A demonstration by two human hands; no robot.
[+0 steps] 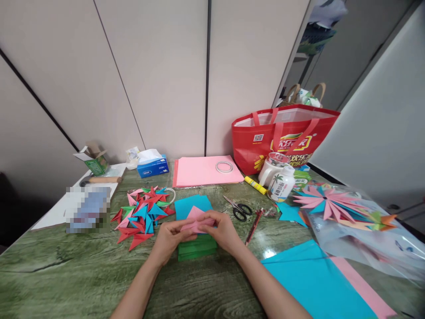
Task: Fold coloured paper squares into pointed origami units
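Observation:
Between my two hands is a folded piece of pink paper [195, 214], its pointed top facing away from me. My left hand [168, 239] pinches its left side, and my right hand [223, 230] grips the right side; fingers cover part of the folds. Under and behind it lie blue paper squares [189, 204]. Closer to me, a stack of green paper [197, 249] shows below the hands. To the left is a heap of folded paper pieces [146, 212] in red, blue, pink and green. Black-handled scissors [241, 210] and a pen [255, 225] lie right of my right hand.
Pink sheets [202, 170] with a tape roll [224, 167] lie at the back, beside a tissue box [152, 167]. A glue stick [255, 185], white bottle [281, 185] and red bag [245, 144] stand right. Blue sheets [312, 283] cover the front right; a hammer [102, 179] lies left.

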